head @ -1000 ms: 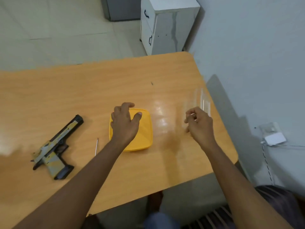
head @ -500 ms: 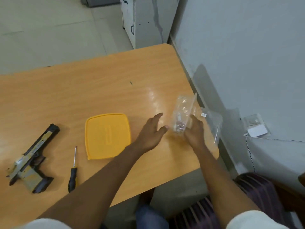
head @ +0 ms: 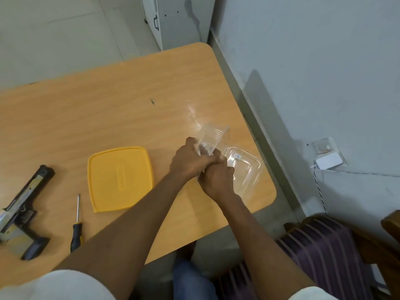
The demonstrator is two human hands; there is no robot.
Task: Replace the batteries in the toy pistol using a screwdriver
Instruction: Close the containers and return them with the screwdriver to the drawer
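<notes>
Head view: your left hand (head: 186,161) and right hand (head: 217,178) clamp together on clear clamshell (head: 213,138) near tabletop (head: 129,109) corner. Contents may spill off the edge. Toy pistol (head: 20,211), screwdriver (head: 76,226) lie far left.

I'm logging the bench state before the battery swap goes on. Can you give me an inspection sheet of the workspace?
Surface: wooden table, one small dark mark.
Job's things: toy pistol and screwdriver lie untouched at the left.
Clutter: yellow lid lies flat; clear plastic container hinged open near the right edge.
Grippers: left hand and right hand both grip the clear plastic container; contents not discernible.
Cables: white charger with a cord down the wall.
Surroundings: white cabinet, striped chair cushion.
</notes>
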